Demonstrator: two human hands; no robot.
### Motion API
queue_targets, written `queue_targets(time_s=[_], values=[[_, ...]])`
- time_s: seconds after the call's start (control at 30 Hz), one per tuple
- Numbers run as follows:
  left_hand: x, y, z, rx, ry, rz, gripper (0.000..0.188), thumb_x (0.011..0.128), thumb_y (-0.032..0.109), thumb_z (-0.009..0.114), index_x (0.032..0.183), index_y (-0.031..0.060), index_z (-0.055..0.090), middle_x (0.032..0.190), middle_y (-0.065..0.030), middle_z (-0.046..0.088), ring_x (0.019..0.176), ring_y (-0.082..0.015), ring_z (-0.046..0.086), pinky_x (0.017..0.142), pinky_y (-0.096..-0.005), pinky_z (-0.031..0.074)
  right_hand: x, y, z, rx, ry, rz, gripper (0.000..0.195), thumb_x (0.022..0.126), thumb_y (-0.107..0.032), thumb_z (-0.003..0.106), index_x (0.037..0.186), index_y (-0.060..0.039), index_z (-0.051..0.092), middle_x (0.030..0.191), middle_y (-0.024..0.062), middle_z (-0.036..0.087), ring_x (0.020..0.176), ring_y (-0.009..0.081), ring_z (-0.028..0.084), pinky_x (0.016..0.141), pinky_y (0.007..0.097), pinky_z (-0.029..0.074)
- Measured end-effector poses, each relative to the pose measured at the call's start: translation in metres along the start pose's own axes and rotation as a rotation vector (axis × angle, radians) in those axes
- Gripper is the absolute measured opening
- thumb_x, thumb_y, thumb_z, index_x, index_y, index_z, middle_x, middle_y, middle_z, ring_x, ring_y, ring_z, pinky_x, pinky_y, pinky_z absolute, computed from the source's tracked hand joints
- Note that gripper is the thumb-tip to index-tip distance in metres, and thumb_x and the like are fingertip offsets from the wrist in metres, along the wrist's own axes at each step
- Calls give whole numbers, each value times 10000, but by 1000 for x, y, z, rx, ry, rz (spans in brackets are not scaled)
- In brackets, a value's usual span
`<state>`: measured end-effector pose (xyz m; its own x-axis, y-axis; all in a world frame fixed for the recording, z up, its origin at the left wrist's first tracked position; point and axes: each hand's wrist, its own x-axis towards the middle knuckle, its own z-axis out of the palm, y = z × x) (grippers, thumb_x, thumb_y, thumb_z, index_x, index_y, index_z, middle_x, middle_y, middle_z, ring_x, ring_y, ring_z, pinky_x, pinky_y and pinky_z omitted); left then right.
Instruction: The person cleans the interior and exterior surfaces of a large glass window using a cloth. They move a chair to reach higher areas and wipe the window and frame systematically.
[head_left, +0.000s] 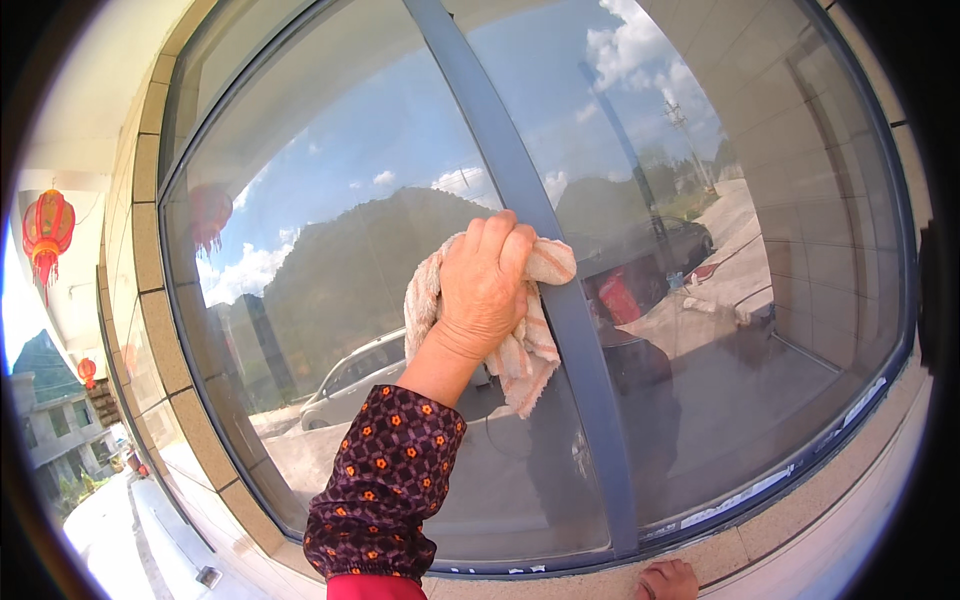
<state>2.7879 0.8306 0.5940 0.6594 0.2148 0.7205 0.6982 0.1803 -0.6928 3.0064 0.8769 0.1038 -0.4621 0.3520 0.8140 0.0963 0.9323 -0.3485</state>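
My left hand (484, 289) is closed around a bunched, light terry cloth with orange stripes (529, 360) and presses it to the window glass, beside the blue-grey metal upright (555, 247) of the frame. One folded end of the cloth overlaps that upright. A dark patterned sleeve cover with orange flowers (390, 472) covers the left forearm. Low in the view, my right hand (667, 580) rests on the tiled window sill (772, 525); only part of it shows, and whether its fingers hold anything is unclear. The glass panes (352, 247) reflect sky, hills and vehicles.
Tan tiles (161, 322) surround the window. White torn strips (739, 499) stick to the lower frame at the right. Red lanterns (48, 229) hang at the left, with a building (64, 420) beyond. A pale ledge or ground surface runs along the lower left.
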Motion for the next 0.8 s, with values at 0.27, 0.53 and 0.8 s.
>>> queue_targets(time_s=[0.27, 0.53, 0.8], values=[[135, -124, 3, 277, 451, -106, 459, 724, 41, 741, 1158, 145, 633, 1315, -180, 504, 1193, -393, 496, 937, -443, 473, -8, 6, 5, -7, -67, 67, 210, 734, -168, 675, 918, -83, 620, 974, 125, 629, 906, 337, 586, 792, 464, 469], [89, -139, 38, 87, 266, -50, 476, 953, 293, 545, 1401, 135, 508, 1457, -232, 414, 1352, -441, 357, 1120, -532, 270, -5, 14, 5, -62, -72, 122, 125, 767, -152, 658, 879, -95, 654, 969, 136, 649, 906, 346, 602, 795, 477, 484], [-44, -284, -72, 560, 204, -476, 578, 962, 415, 494, 1469, 151, 405, 1482, -247, 374, 1371, -447, 334, 1100, -591, 236, 4, 12, 3, -129, 12, 43, 77, 774, -133, 627, 831, -82, 619, 899, 141, 643, 817, 367, 592, 727, 474, 484]])
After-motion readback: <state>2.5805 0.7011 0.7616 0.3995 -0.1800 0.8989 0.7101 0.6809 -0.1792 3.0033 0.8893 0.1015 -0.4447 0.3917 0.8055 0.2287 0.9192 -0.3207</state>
